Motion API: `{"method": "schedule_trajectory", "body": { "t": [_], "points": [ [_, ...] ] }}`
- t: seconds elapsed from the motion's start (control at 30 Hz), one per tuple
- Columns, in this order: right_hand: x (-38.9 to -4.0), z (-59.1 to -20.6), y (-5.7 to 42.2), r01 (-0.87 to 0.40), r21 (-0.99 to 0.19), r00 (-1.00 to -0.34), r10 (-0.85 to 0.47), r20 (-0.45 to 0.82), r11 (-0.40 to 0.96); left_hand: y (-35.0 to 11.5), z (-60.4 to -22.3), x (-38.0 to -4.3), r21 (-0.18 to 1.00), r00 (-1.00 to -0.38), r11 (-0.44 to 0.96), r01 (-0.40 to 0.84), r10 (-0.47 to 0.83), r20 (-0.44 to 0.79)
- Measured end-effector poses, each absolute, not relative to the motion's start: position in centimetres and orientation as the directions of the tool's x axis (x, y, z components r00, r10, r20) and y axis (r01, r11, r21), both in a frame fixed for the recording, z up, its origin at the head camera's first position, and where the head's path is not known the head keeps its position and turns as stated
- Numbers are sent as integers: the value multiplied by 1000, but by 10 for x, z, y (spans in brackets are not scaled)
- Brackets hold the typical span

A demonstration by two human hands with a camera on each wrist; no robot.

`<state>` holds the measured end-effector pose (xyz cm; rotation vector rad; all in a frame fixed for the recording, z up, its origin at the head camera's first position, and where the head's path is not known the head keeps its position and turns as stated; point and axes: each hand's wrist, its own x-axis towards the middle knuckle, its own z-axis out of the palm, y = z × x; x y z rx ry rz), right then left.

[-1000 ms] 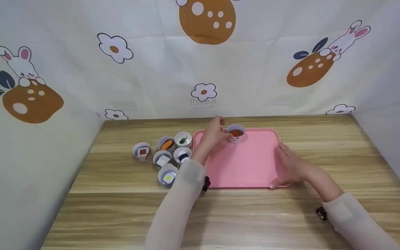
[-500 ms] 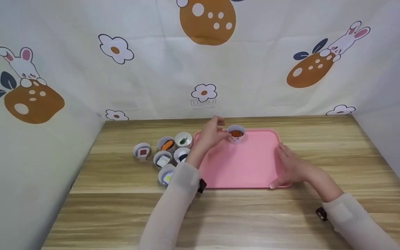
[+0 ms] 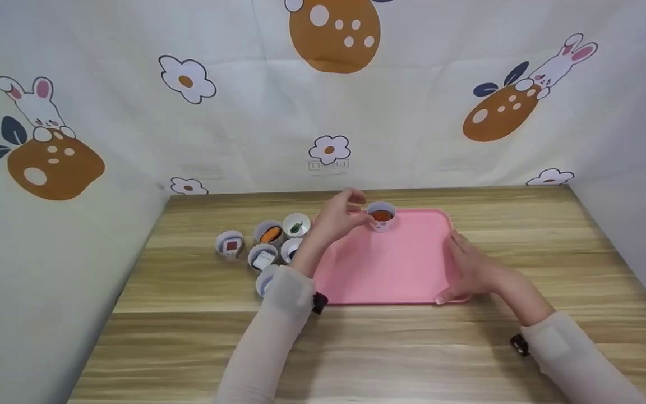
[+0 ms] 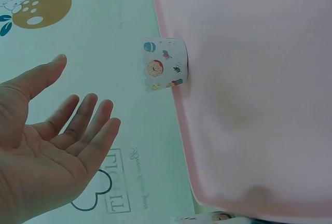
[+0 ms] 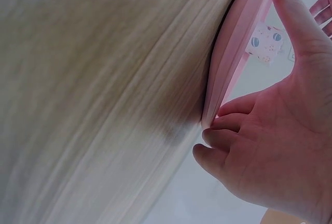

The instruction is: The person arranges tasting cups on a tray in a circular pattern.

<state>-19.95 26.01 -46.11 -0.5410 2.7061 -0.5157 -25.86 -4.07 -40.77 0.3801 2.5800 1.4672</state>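
Note:
A patterned paper cup (image 3: 381, 225) with an orange-red filling stands upright at the back edge of the pink tray (image 3: 393, 269). My left hand (image 3: 338, 217) hovers just left of this cup. In the left wrist view, that hand (image 4: 62, 151) has loose, spread fingers, holds nothing and is apart from the cup (image 4: 166, 66). At the tray's right side rests my right hand (image 3: 473, 273), its thumb by the front corner and its fingers along the right edge. The right wrist view shows the right hand's fingers (image 5: 223, 138) touching the tray rim (image 5: 228, 63).
Left of the tray stand several more paper cups, among them one with an orange piece (image 3: 270, 234), one with a green leaf shape (image 3: 296, 226) and one with a red-brown square (image 3: 231, 246). My left forearm partly hides some. A printed cloth (image 3: 261, 112) backs the wooden table (image 3: 401, 353).
My left forearm has swung a little to the left, covering more of the nearest cups, while the left fingers stay beside the cup. The cup, tray and right hand look unmoved.

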Motion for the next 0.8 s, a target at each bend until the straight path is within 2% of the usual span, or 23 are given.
{"method": "schedule_trajectory", "body": {
  "t": [0.4, 0.8],
  "points": [
    [-200, -462, 260, -281, -408, -876, -406, -260, 868, -46, -400, -250, 857, -952, 491, 155, 306, -3],
    [-200, -462, 259, -323, -380, -871, -429, -238, 867, -52, -394, -237, 838, -955, 516, 179, 294, 22]
  ]
}}
